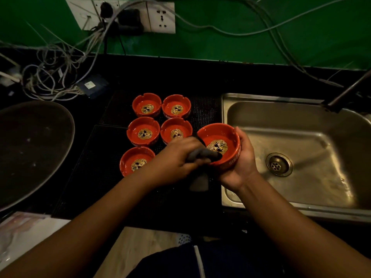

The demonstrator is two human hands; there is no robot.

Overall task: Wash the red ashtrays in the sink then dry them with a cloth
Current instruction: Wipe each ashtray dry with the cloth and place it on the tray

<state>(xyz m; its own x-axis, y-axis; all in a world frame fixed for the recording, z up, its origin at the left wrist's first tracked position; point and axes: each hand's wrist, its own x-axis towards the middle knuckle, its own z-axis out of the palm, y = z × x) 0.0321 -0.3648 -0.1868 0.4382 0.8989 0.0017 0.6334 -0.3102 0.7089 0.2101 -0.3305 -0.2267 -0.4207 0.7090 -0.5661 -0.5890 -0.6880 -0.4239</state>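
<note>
My right hand (240, 165) cups a red ashtray (221, 137) with a gold emblem inside, held just left of the sink (301, 137). In my left hand (174, 159) is a dark grey cloth (202, 154), which I grip and press into the ashtray's near inner wall. One end of the cloth hangs below my hands. Several more red ashtrays (143, 131) stand upright in two columns on the black mat (96, 167) to the left.
The steel sink has a drain (279, 164) and a dark tap (347, 91) at its back right. A large round metal tray (30, 149) lies at the left. Tangled cables (50, 77) and wall sockets (160, 17) sit behind the counter.
</note>
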